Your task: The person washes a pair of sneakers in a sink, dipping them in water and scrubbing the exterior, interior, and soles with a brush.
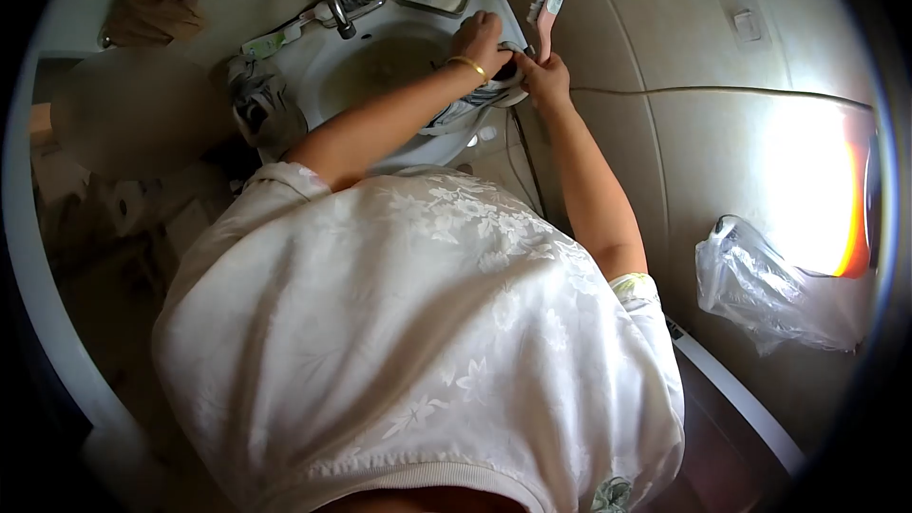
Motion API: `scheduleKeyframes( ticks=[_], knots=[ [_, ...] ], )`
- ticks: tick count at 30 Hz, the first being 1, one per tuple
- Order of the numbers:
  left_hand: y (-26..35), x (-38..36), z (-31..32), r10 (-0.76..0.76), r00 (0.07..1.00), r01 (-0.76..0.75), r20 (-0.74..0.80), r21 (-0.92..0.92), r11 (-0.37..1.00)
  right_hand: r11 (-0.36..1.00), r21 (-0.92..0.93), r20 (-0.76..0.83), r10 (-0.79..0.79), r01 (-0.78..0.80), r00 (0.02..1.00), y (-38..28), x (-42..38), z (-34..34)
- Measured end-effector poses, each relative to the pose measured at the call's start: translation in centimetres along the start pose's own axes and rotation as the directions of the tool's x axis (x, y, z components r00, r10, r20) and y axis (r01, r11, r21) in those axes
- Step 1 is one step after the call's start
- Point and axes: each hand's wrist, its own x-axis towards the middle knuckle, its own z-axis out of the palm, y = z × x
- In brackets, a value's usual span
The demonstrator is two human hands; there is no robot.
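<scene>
In the head view, the apparent shoe [486,98] at the basin's [304,76] right edge is best steadied by the left hand [480,33], curled with its hold unclear, while the brush [551,2] is gripped bristles-up by the right hand [545,79].

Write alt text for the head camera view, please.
A person's left hand and right hand hold a shoe over a white sink's edge; the right also grips a pink brush. What looks like another shoe sits at left.
</scene>
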Motion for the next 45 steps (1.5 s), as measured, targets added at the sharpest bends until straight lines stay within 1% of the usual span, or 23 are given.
scheduleKeyframes(
  ticks=[1,4,5,7,8,10,11,12,15,18,19,22,25,27,28,30,32,33,36,37,41,44,45],
  knots=[
    [0.4,-0.8,-0.6,-0.065,0.998,0.065,-0.003,0.026,0.998,0.998,-0.043,-0.019,-0.038,0.037,0.999,0.8,0.2,-0.1],
    [1.1,-3.3,-0.8,-0.036,0.997,0.048,0.075,-0.157,0.987,0.977,-0.164,-0.066,-0.149,0.136,0.987,1.8,0.3,-0.2],
    [1.6,-4.1,-0.8,0.067,0.998,-0.068,-0.007,-0.128,0.989,0.968,-0.198,-0.066,-0.173,0.157,0.983,1.8,-0.1,-0.2],
    [2.6,-4.6,-0.8,0.188,0.982,-0.188,-0.023,-0.009,0.982,0.956,-0.225,-0.080,-0.209,0.187,0.975,0.3,-1.1,-0.3],
    [3.3,-4.7,-0.5,0.249,0.968,-0.247,-0.029,0.049,0.968,0.922,-0.307,-0.054,-0.266,0.238,0.962,-0.4,-1.1,-0.7],
    [3.9,-5.0,0.0,0.080,0.992,-0.094,0.098,0.144,0.985,0.824,-0.458,0.015,-0.368,0.333,0.930,-1.4,-0.3,-0.9],
    [3.7,-5.3,0.3,0.009,0.990,-0.035,0.143,0.184,0.982,0.824,-0.411,0.066,-0.399,0.389,0.915,-1.5,0.3,-0.8],
    [3.6,-5.5,0.6,-0.064,0.981,0.021,0.185,0.226,0.974,0.831,-0.399,0.076,-0.391,0.387,0.917,-1.6,0.5,-0.8],
    [2.7,-3.7,0.8,-0.166,0.888,0.028,0.429,0.310,0.950,0.877,-0.342,0.080,-0.331,0.337,0.940,-1.4,1.1,-1.0],
    [2.7,-2.5,0.0,-0.153,0.808,-0.038,0.569,0.309,0.950,0.947,-0.247,0.073,-0.193,0.205,0.979,-0.6,1.4,-1.5],
    [3.6,-2.5,-0.8,-0.148,0.768,-0.105,0.624,0.350,0.931,0.960,-0.230,0.086,-0.143,0.160,0.986,-0.8,0.4,-1.9],
    [4.3,-3.0,0.0,-0.213,0.769,-0.201,0.603,0.545,0.814,0.993,-0.110,0.132,-0.030,0.045,0.991,0.0,-0.7,-2.7],
    [2.3,-3.8,0.7,-0.143,0.818,-0.173,0.558,0.475,0.863,0.991,0.091,0.255,0.071,-0.097,0.964,1.2,-0.8,-3.6],
    [2.1,-4.4,0.6,-0.141,0.908,0.019,0.394,0.298,0.954,0.953,0.207,0.388,0.128,-0.221,0.913,2.4,-1.4,-4.3],
    [2.3,-4.8,0.3,-0.156,0.938,0.099,0.309,0.190,0.977,0.939,0.241,0.379,0.141,-0.245,0.915,2.9,-2.3,-4.4],
    [2.1,-5.1,1.2,-0.169,0.964,0.125,0.204,0.211,0.969,0.906,0.312,0.352,0.168,-0.285,0.921,3.8,-4.5,-4.5],
    [1.8,-5.6,2.2,-0.145,0.985,0.129,0.095,0.160,0.979,0.981,0.073,0.367,0.141,-0.180,0.919,3.4,-6.5,-6.5],
    [1.9,-5.6,2.4,-0.115,0.985,0.092,0.127,0.177,0.980,0.991,-0.054,0.373,0.133,-0.122,0.918,3.2,-7.5,-7.7],
    [3.4,-5.2,2.3,-0.010,0.977,-0.046,0.211,0.259,0.965,0.996,-0.074,0.264,0.071,-0.053,0.962,2.8,-9.6,-10.5],
    [4.6,-5.5,2.1,0.031,0.972,-0.104,0.234,0.307,0.946,0.997,-0.077,0.187,0.004,0.010,0.982,3.0,-10.0,-11.2],
    [5.8,-5.2,4.8,0.125,0.960,-0.227,0.252,0.432,0.873,0.990,-0.140,0.122,-0.013,0.030,0.992,0.4,-13.5,-13.5],
    [6.6,-5.4,5.4,0.181,0.951,-0.276,0.250,0.428,0.860,0.968,-0.233,0.116,-0.071,0.097,0.991,-1.5,-15.4,-14.2],
    [6.7,-5.5,5.4,0.204,0.946,-0.295,0.251,0.416,0.860,0.886,-0.396,0.144,-0.201,0.242,0.969,-1.6,-15.7,-14.5]
  ],
)
